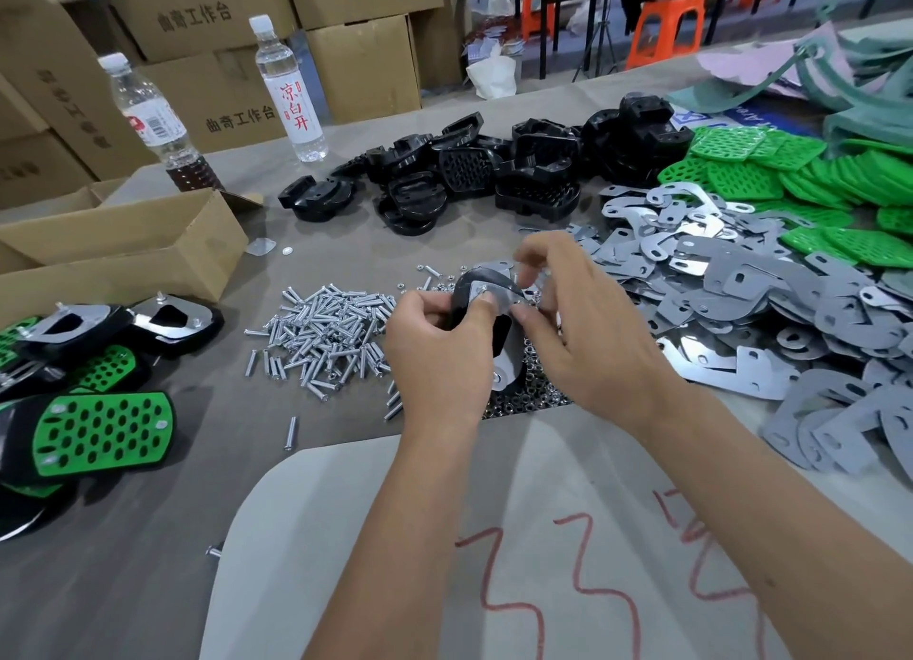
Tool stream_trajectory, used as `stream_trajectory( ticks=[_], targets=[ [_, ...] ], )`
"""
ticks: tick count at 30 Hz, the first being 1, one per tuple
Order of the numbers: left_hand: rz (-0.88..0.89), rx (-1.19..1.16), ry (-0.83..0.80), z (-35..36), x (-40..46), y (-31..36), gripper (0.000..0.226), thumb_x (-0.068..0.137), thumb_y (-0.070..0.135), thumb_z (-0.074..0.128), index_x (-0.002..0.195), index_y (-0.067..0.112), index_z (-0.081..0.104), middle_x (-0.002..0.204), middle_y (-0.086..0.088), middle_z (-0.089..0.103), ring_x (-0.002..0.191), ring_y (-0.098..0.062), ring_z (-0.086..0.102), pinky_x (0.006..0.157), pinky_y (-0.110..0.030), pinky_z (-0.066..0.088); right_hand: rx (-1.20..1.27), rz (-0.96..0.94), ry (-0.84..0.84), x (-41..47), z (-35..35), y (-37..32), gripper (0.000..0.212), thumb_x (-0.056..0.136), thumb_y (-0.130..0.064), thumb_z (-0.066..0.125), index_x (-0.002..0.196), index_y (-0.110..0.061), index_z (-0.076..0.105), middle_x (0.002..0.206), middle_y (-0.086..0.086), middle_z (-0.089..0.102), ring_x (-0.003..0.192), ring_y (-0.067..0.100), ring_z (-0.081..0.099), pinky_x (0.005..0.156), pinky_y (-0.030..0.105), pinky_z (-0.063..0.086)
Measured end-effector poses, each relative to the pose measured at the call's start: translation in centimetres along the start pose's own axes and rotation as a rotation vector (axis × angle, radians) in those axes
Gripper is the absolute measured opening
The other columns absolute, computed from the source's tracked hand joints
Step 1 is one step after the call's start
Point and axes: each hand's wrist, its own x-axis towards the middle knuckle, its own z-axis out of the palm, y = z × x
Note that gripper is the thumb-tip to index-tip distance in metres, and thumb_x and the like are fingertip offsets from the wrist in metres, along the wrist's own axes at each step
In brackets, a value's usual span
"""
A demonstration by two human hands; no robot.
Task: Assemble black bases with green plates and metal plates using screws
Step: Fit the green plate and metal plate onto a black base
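Note:
My left hand grips a black base with a metal plate laid on it, thumb pressing on the plate. My right hand pinches at the plate's upper right corner; what its fingertips hold is too small to tell. A heap of screws lies just left of the hands, and small nuts lie under them. Loose black bases are piled at the back, green plates at the far right, and grey metal plates to the right.
Finished assemblies lie at the left edge. An open cardboard box stands at the left with two bottles behind it. A pale sheet with red marks covers the near table. Stacked cartons and orange stools are beyond.

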Motion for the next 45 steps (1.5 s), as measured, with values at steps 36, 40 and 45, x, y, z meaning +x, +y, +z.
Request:
stream_trajectory(
  ticks=[36,40,45],
  targets=[
    [-0.351,-0.432,0.01,0.8,-0.2,-0.3,0.015,0.086,0.008,0.076,0.091,0.007,0.062,0.082,-0.012,0.069,0.073,-0.029,0.065,0.071,-0.04,0.053,0.499,0.283,0.343,-0.5,1.4,-2.5,0.04,0.081,-0.005,0.082,0.105,-0.019,0.053,0.089,-0.01,0.078,0.061,0.015,0.065,0.06,0.022,0.046],
    [-0.313,-0.4,0.017,1.2,-0.4,-0.7,0.017,0.086,0.009,0.077,0.088,0.007,0.06,0.081,-0.011,0.068,0.071,-0.026,0.064,0.069,-0.037,0.052,0.468,0.324,0.441,-0.4,1.6,-2.6,0.04,0.079,-0.005,0.081,0.098,-0.019,0.049,0.081,-0.011,0.076,0.064,0.013,0.066,0.059,0.015,0.045],
    [-0.308,-0.382,-0.006,1.4,-0.5,-0.8,0.017,0.087,0.011,0.078,0.089,0.007,0.062,0.078,-0.008,0.07,0.068,-0.022,0.066,0.063,-0.033,0.054,0.49,0.341,0.435,-0.3,1.1,-2.3,0.044,0.077,-0.016,0.087,0.103,-0.023,0.053,0.082,-0.008,0.072,0.062,0.015,0.063,0.061,0.028,0.05]
  ],
)
